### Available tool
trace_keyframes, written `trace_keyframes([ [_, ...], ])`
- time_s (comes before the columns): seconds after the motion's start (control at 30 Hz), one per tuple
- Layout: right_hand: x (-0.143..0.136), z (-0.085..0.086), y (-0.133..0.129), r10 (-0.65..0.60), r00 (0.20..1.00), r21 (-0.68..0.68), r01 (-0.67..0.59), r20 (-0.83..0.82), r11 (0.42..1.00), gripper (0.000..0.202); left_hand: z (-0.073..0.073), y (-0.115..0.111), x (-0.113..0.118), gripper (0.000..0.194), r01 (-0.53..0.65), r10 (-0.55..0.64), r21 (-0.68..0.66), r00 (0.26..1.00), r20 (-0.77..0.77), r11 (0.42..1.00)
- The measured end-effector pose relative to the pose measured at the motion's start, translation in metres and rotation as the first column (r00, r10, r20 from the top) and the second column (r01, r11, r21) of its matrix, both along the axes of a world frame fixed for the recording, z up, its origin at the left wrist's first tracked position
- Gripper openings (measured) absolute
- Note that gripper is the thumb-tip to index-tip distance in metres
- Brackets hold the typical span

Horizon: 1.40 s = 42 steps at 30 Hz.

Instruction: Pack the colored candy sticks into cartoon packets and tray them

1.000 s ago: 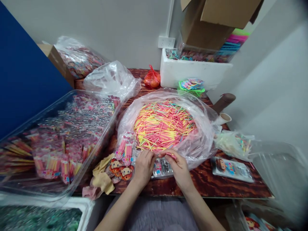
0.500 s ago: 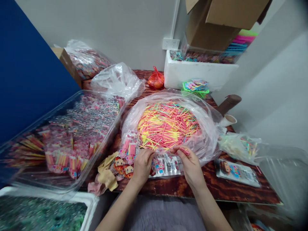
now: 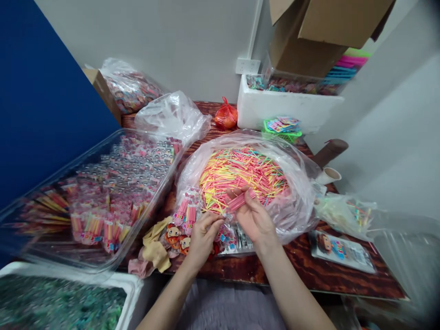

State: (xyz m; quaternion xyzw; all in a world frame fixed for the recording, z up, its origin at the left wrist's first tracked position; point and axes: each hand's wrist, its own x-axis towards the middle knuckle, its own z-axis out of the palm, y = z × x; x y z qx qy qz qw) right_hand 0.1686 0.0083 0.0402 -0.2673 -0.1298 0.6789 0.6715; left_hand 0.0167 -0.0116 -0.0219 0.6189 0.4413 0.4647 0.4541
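Pink sticks (image 3: 240, 200) in a small bundle lie across the fingers of my right hand (image 3: 253, 215), held by its thumb, over the near edge of the stick pile. My left hand (image 3: 203, 236) is pinched at the edge of what looks like a small clear bag, just left of the bundle. Beyond both hands, a large clear plastic bag (image 3: 299, 201) lies open around many pink, yellow and green sticks (image 3: 240, 174). Printed packets (image 3: 189, 215) filled with pink sticks lie left of my left hand, and flat printed packets (image 3: 237, 240) lie beneath my hands.
On the left stands a clear bin (image 3: 137, 229) of filled packets, with a white foam box (image 3: 132, 293) below it. Yellow cloth (image 3: 156, 250) lies near the table edge. At the right are a paper cup (image 3: 330, 175), a brown bottle (image 3: 330, 152) and a printed pouch (image 3: 343, 252).
My right hand has moved left and up and turned palm upward, showing the pink sticks across its fingers. My left hand stays pinched in nearly the same place.
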Motion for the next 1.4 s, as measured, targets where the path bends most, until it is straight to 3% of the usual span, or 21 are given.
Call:
trace_keyframes([
  [0.23,-0.004,-0.007,-0.015,-0.013,0.963,-0.048,0.027,0.269,0.998,0.015,0.001,-0.004,-0.001,0.015,0.008,0.000,-0.088,0.996,0.088,0.996],
  [0.4,-0.010,0.001,-0.026,0.099,0.839,-0.028,-0.099,0.535,0.995,0.018,0.008,-0.005,0.001,0.016,-0.002,0.007,-0.059,0.995,0.096,0.998],
  [0.5,-0.011,0.003,-0.032,0.190,0.731,-0.042,-0.216,0.656,0.975,0.032,0.010,-0.006,-0.002,0.019,-0.030,0.046,-0.109,0.988,0.145,0.994],
  [0.6,-0.013,0.001,-0.039,0.097,0.663,0.007,-0.152,0.742,0.988,0.046,0.009,-0.007,-0.005,0.022,-0.056,0.097,-0.217,0.978,0.187,0.975],
  [0.67,-0.015,-0.001,-0.043,-0.012,0.582,0.085,-0.099,0.813,0.991,0.036,0.009,-0.007,-0.007,0.023,-0.063,0.118,-0.256,0.971,0.208,0.965],
  [0.8,-0.019,-0.001,-0.046,-0.100,0.383,0.170,-0.153,0.918,0.973,0.019,0.009,-0.008,-0.008,0.023,-0.045,0.110,-0.263,0.965,0.238,0.964],
  [0.93,-0.021,0.001,-0.047,-0.139,0.345,0.197,-0.141,0.928,0.970,0.016,0.013,-0.008,-0.012,0.024,-0.003,0.079,-0.270,0.959,0.271,0.963],
  [1.07,-0.018,0.002,-0.048,-0.162,0.350,0.229,-0.156,0.923,0.961,0.016,0.018,-0.005,-0.022,0.043,0.233,-0.143,-0.292,0.943,0.299,0.928],
  [1.17,-0.007,-0.001,-0.034,-0.061,0.450,0.174,-0.215,0.891,0.961,0.014,0.020,-0.004,-0.028,0.025,0.308,-0.249,-0.321,0.945,0.210,0.896],
  [1.23,0.008,-0.010,-0.014,-0.070,0.447,0.164,-0.176,0.892,0.971,0.017,0.021,-0.005,-0.029,0.016,0.273,-0.222,-0.349,0.958,0.180,0.897],
  [1.27,0.016,-0.017,-0.001,-0.139,0.365,0.199,-0.131,0.920,0.971,0.015,0.023,-0.006,-0.028,0.015,0.242,-0.189,-0.353,0.965,0.180,0.904],
  [1.3,0.024,-0.024,0.012,-0.206,0.217,0.235,-0.114,0.954,0.965,0.013,0.025,-0.007,-0.028,0.015,0.211,-0.157,-0.343,0.971,0.178,0.915],
  [1.4,0.045,-0.048,0.045,-0.289,-0.278,0.231,-0.224,0.916,0.947,0.023,0.033,-0.009,-0.027,0.013,0.145,-0.116,-0.225,0.984,0.139,0.963],
])
